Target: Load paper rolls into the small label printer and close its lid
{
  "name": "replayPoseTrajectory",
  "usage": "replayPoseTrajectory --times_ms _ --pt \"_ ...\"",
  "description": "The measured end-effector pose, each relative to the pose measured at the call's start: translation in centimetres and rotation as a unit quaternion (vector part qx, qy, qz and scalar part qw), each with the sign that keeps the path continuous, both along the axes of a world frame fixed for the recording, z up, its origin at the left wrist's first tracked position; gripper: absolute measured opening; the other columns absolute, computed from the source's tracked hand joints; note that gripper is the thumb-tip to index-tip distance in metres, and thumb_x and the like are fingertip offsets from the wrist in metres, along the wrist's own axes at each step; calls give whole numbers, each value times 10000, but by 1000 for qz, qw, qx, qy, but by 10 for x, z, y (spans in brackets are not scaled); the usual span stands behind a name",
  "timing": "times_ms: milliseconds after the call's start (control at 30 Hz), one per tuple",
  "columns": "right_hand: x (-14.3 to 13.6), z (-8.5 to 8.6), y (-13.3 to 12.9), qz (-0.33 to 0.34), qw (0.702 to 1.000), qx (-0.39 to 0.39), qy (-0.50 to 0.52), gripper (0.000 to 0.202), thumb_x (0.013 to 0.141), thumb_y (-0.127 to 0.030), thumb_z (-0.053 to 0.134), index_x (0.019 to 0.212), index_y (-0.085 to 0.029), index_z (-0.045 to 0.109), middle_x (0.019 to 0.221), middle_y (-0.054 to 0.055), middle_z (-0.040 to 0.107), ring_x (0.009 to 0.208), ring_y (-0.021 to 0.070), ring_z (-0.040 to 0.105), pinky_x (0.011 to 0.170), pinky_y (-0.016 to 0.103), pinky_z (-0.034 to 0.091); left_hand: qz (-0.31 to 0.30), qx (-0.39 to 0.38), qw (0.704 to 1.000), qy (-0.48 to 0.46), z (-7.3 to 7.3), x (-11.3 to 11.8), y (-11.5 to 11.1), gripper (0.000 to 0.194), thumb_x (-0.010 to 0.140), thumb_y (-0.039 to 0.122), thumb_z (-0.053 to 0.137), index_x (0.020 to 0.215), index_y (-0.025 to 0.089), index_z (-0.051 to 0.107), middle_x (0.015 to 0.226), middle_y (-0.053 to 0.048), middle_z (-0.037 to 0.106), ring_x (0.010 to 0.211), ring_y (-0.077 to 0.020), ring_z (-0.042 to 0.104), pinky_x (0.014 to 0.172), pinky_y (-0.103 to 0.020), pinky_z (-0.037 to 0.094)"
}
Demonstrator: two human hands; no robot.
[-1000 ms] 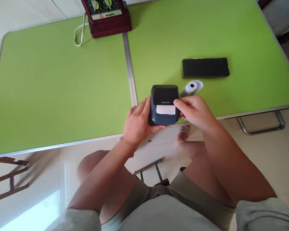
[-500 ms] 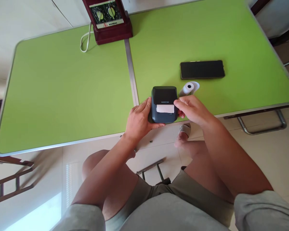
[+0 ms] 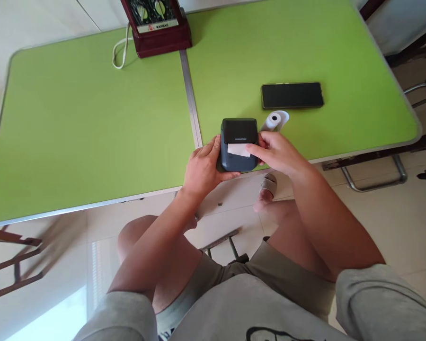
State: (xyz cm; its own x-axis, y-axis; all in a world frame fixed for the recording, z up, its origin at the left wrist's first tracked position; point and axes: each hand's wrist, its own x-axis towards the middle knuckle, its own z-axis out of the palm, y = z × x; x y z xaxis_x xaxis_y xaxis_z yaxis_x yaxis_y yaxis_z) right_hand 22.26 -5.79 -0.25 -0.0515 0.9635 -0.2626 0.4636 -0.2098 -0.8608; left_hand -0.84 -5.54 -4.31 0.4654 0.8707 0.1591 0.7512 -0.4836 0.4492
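Note:
A small dark label printer [image 3: 239, 129] stands near the front edge of the green table, with a short white paper strip [image 3: 237, 149] coming out of its front slot. My left hand [image 3: 203, 168] grips the printer's left side, its thumb along the front bottom edge. On the other side, my right hand [image 3: 275, 149] has its fingers against the printer's right wall; its thumb lies over the right end of the strip. Its fingertips are partly hidden. Just behind that hand sits a white paper roll [image 3: 272, 119] with a loose curled end.
Beyond the roll, a black phone [image 3: 292, 95] lies flat on the green table [image 3: 92, 118]. A dark red appliance [image 3: 163, 41] with two knobs and a white cord [image 3: 115, 56] stands at the back. A metal seam [image 3: 189, 90] crosses the tabletop.
My right thumb has moved left from the printer's right edge onto the paper strip. My left hand keeps its hold. The whole view has shifted slightly.

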Motion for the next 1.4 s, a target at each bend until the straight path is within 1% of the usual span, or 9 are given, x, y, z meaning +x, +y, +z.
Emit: replayPoseTrajectory --times_ms 100,233,433,567,733,833,1100,1267,1400 --pt "-2 6 0 -13 1000 -13 5 455 856 -428 716 649 -259 347 531 -63 481 500 122 540 478 265 374 9 -2 1000 2 1 1 -3 1072 828 792 714 1623 145 402 1582 -217 571 1431 -376 596 1184 -503 495" --pt "-2 20 4 -40 994 79 -67 434 809 -307 740 636 -259 345 498 -81 421 461 100 410 499 286 289 12 0 1000 8 2 2 -5 1088 842 816 679 1621 114 387 1581 -235 566 1433 -374 595 1182 -499 491" --pt "-8 42 14 24 981 115 -154 445 682 -177 841 630 -254 405 505 -85 452 481 106 403 532 305 274 4 11 1000 2 -1 1 -5 1149 822 870 643 1625 92 376 1549 -255 589 1407 -373 617 1170 -501 498" --pt "-13 52 18 -12 982 139 -125 294 838 -231 756 731 -261 485 528 -56 604 470 137 502 552 317 349 3 14 1000 5 -1 1 -6 1169 828 885 611 1612 49 385 1546 -273 584 1394 -375 626 1172 -491 491" --pt "-19 54 29 -28 949 240 -201 59 904 -260 689 872 -258 639 831 8 793 665 191 687 681 338 482 2 7 1000 22 1 2 -7 1201 793 876 659 1625 60 367 1568 -267 564 1446 -379 579 1200 -487 465" --pt "-24 54 34 23 930 219 -294 51 893 -233 674 887 -263 714 924 24 814 812 241 738 731 362 498 5 1 999 33 2 2 -7 1216 781 877 672 1642 83 344 1575 -253 563 1446 -381 577 1201 -504 463" --pt "-31 47 42 157 867 119 -457 216 841 -227 720 1035 -299 784 853 32 788 719 232 670 615 331 375 -2 7 999 33 1 0 -7 1215 797 899 628 1651 88 331 1566 -261 568 1428 -379 593 1187 -491 478" --pt "-19 50 43 158 900 157 -374 279 807 -249 754 1083 -295 750 948 40 791 789 247 681 673 355 446 1 7 999 33 2 0 -6 1184 819 888 619 1642 83 346 1559 -255 577 1420 -375 599 1183 -482 477" --pt "12 59 39 122 973 153 -125 375 732 -357 779 1095 -290 715 1066 50 771 801 214 651 664 349 458 -2 -1 999 32 2 0 -5 1160 834 889 598 1637 86 361 1557 -250 581 1418 -372 597 1180 -475 475"
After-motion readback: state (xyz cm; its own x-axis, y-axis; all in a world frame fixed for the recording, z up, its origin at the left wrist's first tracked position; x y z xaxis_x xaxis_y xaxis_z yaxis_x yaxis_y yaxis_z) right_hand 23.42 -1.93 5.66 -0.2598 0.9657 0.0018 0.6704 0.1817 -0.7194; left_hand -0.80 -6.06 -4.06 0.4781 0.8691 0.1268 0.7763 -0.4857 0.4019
